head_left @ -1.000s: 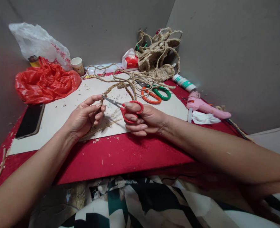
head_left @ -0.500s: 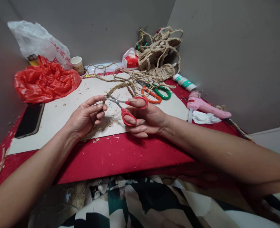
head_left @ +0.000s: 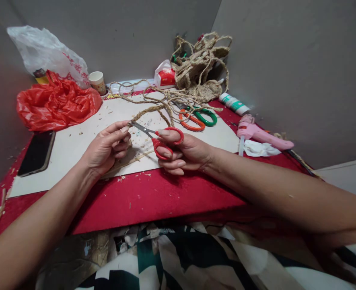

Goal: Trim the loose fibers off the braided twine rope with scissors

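Note:
My left hand [head_left: 109, 141] pinches the near end of a braided straw cord [head_left: 149, 110] between thumb and fingers. From there the cord arches away over the white board [head_left: 66, 157] toward a tangle of thinner cords. My right hand [head_left: 184, 151] grips small scissors with red handles [head_left: 156, 150], thumb and fingers through the loops. Their blades are nearly closed, with the tips touching or right beside the cord end at my left fingertips. Fingers hide the exact spot where blade and cord meet.
Orange-handled scissors [head_left: 192, 121] and green-handled scissors [head_left: 208, 117] lie behind my right hand. On the right is a pink glue gun [head_left: 264, 137]. A phone [head_left: 36, 154], a red plastic bag [head_left: 60, 102] and a paper cup [head_left: 97, 82] are at left; woven straw pieces [head_left: 202, 68] are heaped behind.
The scissor blades have come together from a wider opening. Both hands have shifted very slightly left, and the cord's end sits lower in my left fingers.

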{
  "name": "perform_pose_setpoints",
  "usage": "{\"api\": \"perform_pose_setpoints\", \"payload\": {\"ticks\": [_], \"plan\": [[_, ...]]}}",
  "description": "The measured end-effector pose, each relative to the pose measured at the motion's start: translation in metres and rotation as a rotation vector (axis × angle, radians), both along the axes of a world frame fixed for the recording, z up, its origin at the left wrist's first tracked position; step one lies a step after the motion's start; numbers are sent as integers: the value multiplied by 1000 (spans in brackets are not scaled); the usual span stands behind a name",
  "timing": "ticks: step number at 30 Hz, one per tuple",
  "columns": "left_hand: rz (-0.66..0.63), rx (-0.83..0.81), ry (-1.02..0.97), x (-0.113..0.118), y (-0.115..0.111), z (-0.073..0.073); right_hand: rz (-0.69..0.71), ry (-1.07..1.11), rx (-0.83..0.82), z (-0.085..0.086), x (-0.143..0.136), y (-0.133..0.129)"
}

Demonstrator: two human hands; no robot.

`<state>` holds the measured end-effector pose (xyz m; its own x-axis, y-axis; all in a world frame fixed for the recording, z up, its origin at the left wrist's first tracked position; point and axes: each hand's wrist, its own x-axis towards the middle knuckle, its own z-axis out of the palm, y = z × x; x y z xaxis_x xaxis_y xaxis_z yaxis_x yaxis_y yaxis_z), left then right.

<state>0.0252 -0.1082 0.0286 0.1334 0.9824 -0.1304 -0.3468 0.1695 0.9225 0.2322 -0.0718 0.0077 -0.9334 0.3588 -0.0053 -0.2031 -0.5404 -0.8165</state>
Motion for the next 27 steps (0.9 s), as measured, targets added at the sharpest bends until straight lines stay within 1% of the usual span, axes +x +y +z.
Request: {"api": "perform_pose_setpoints", "payload": {"ticks": [3, 8, 14, 16, 22, 27], "plan": [[33, 6, 8, 1, 0, 1, 8, -2, 9, 0, 0, -1], [46, -2, 13, 2, -1, 2, 41, -32, -17, 1, 0, -2], [36, -6, 1, 1, -1, 2, -39, -18, 11, 2, -2, -4], [36, -9, 1, 2, -1, 2, -46, -21, 22, 3, -3, -5], [63, 1, 10, 3, 0, 2, 38, -61, 56, 2, -2, -8], [42, 11, 1, 3, -1, 0, -6, -58, 71, 0, -3, -6]]}}
